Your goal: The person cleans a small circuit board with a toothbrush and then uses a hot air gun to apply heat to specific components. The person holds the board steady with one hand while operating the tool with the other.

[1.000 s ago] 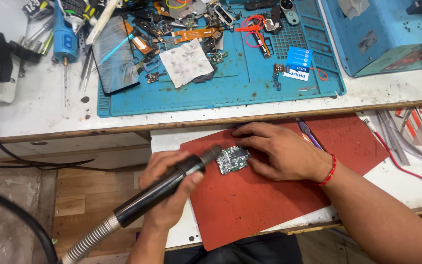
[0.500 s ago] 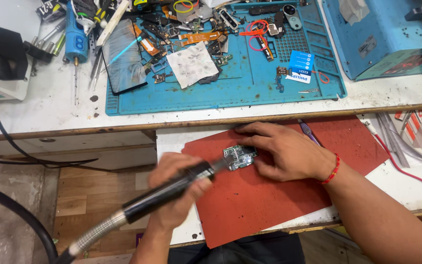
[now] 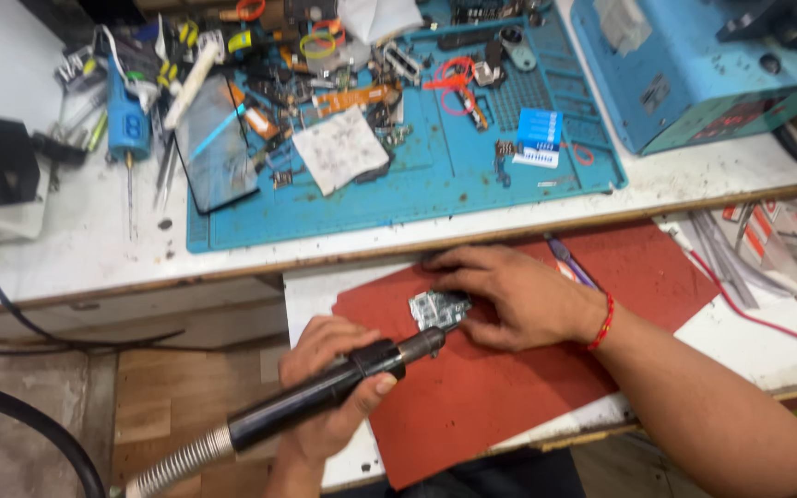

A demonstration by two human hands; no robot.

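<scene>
Small silvery circuit board lying on red mat; right hand pressing it flat, left hand gripping black hot-air wand. Fingertips risking burns, sitting so near the nozzle.

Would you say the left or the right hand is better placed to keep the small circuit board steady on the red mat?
Probably the right hand: it lies flat on the red mat with fingertips against the circuit board. The left hand is wrapped around the black hot-air handpiece, whose nozzle points at the board.
</scene>
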